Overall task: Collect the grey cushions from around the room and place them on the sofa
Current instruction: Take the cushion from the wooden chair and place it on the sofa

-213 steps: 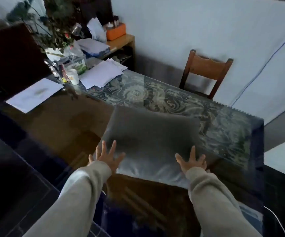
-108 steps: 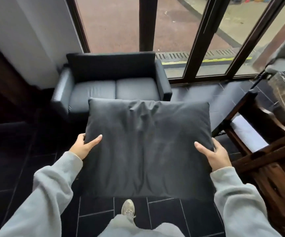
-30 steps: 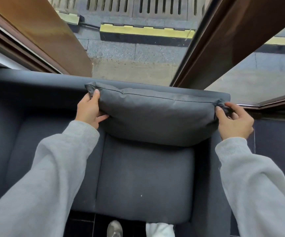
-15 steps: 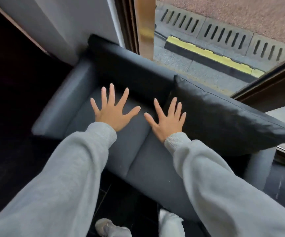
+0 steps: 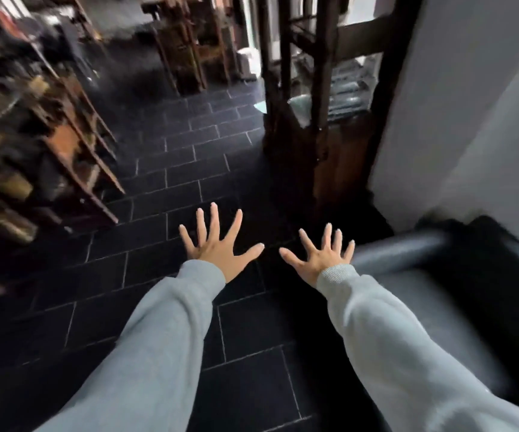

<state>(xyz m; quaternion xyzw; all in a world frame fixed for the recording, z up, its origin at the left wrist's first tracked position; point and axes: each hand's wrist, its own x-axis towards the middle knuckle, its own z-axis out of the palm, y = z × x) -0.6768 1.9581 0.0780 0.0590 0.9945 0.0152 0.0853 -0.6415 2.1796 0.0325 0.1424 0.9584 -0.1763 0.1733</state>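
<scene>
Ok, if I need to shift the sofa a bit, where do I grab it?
Probably take the sofa by its near armrest, coming from above on the open floor side. It is a rounded roll a hand can wrap over, and the right hand, open and empty, hovers just beside its end.

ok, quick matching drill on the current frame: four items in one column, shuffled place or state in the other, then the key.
Items:
1. left hand
2. dark leather sofa armrest
3. black tiled floor
4. dark wooden partition frame

Places or states:
A. upright, upper centre, beside the white wall
B. far right, under the right sleeve
C. open, fingers spread, holding nothing
D. underfoot, with pale grout lines

Pairs: 1-C, 2-B, 3-D, 4-A
</scene>
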